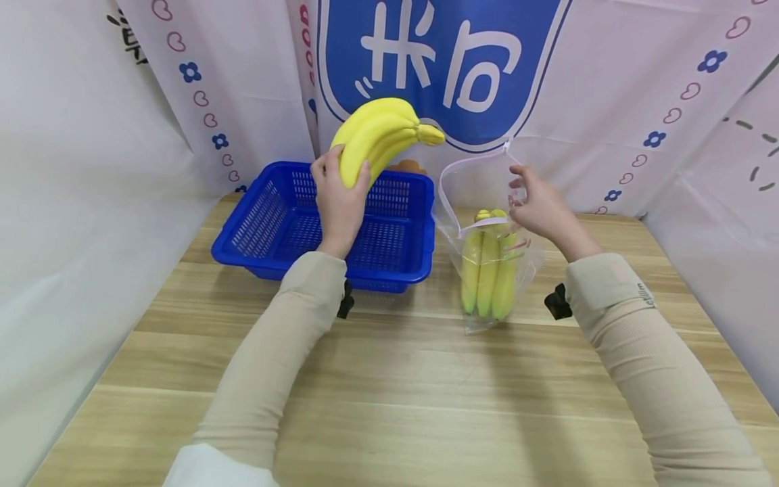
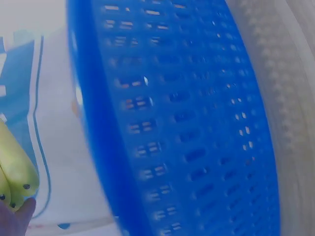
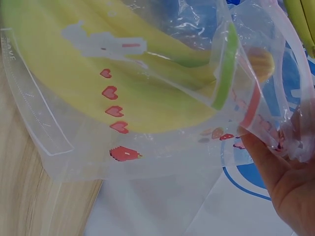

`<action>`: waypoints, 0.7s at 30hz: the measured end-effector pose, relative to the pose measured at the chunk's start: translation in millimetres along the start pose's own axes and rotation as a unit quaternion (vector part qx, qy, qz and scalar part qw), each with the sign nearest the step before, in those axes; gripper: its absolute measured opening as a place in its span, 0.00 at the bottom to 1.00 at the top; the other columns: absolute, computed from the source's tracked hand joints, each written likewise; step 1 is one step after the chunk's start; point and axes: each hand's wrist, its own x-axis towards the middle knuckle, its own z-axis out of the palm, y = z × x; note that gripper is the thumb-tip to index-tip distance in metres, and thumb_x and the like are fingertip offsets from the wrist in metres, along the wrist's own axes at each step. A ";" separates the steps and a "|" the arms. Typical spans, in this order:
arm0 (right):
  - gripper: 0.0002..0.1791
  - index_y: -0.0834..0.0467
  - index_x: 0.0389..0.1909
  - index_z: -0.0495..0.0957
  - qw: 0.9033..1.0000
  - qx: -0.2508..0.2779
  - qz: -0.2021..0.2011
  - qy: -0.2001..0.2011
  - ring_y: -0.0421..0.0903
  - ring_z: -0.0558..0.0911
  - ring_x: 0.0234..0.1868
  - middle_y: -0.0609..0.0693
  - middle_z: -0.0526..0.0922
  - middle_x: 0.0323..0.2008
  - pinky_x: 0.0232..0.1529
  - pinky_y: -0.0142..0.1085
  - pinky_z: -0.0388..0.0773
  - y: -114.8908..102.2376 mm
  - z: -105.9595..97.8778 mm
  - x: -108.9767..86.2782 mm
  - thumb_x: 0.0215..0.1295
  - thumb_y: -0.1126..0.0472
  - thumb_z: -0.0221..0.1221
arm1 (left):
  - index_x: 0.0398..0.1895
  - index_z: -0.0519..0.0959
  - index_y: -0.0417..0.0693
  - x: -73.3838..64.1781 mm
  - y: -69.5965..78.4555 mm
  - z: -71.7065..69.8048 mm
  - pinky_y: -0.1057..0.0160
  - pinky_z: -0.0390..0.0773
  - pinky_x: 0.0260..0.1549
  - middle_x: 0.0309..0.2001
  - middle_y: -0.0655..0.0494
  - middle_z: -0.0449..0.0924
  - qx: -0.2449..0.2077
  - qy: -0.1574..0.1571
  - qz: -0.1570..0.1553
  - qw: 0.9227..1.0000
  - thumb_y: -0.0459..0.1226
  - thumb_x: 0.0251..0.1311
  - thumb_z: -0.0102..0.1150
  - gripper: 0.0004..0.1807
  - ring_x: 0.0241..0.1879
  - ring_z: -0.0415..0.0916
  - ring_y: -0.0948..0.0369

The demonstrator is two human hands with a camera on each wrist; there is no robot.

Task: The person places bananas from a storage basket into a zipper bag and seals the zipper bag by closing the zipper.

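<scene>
My left hand (image 1: pixel 342 203) grips a bunch of yellow bananas (image 1: pixel 380 132) above the blue basket, its stem end pointing right. In the left wrist view the banana tips (image 2: pixel 19 172) show at the left edge beside my fingers. My right hand (image 1: pixel 544 206) pinches the rim of a clear zip bag (image 1: pixel 453 196), whose mouth gapes open. Inside the bag another bunch of bananas (image 1: pixel 488 270) stands upright, stem end up. The right wrist view shows the bag's printed hearts (image 3: pixel 113 93) and my right thumb (image 3: pixel 261 157) on its edge.
A blue perforated basket (image 1: pixel 377 247) stands on the wooden table (image 1: pixel 389 379), left of the bag. Behind it hangs a white cloth with a blue printed sign (image 1: pixel 438 61). White sheets (image 1: pixel 79 169) flank the table.
</scene>
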 end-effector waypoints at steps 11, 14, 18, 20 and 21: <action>0.42 0.64 0.73 0.46 1.000 -0.003 -0.003 0.001 0.65 0.72 0.58 0.70 0.64 0.66 0.59 0.57 0.68 -1.4 0.7 -0.1 0.56 0.71 0.49 | 0.64 0.65 0.54 -9.0 13.9 17.9 0.59 0.77 0.43 0.63 0.49 0.56 -0.007 -0.022 0.079 0.997 0.50 0.65 0.53 0.27 0.45 0.72 0.54; 0.42 0.64 0.73 0.46 1.000 -0.004 -0.004 0.002 0.65 0.72 0.59 0.70 0.64 0.66 0.60 0.57 0.68 -1.4 0.7 0.0 0.55 0.71 0.49 | 0.64 0.65 0.54 -11.1 15.1 21.0 0.59 0.77 0.43 0.63 0.48 0.57 -0.006 -0.021 0.096 0.995 0.48 0.65 0.54 0.26 0.45 0.71 0.54; 0.42 0.64 0.73 0.46 1.000 -0.006 -0.004 0.000 0.65 0.72 0.58 0.70 0.64 0.66 0.59 0.57 0.68 -1.6 0.7 0.2 0.55 0.71 0.49 | 0.63 0.67 0.53 -14.5 17.4 25.1 0.58 0.76 0.44 0.64 0.47 0.57 -0.005 -0.018 0.117 0.993 0.46 0.64 0.56 0.26 0.47 0.70 0.54; 0.42 0.64 0.73 0.46 1.000 -0.007 -0.002 0.000 0.64 0.72 0.57 0.70 0.64 0.66 0.58 0.56 0.69 -1.9 0.9 0.2 0.55 0.71 0.48 | 0.63 0.67 0.52 -16.5 19.5 27.0 0.57 0.76 0.45 0.64 0.46 0.57 -0.004 -0.019 0.127 0.992 0.46 0.64 0.56 0.25 0.48 0.69 0.53; 0.42 0.64 0.73 0.46 1.000 -0.007 -0.001 -0.001 0.64 0.72 0.57 0.70 0.64 0.66 0.58 0.56 0.69 -1.9 0.9 0.3 0.55 0.71 0.48 | 0.63 0.67 0.52 -17.5 20.7 28.0 0.57 0.76 0.47 0.64 0.46 0.58 -0.004 -0.020 0.132 0.991 0.45 0.64 0.57 0.25 0.49 0.69 0.53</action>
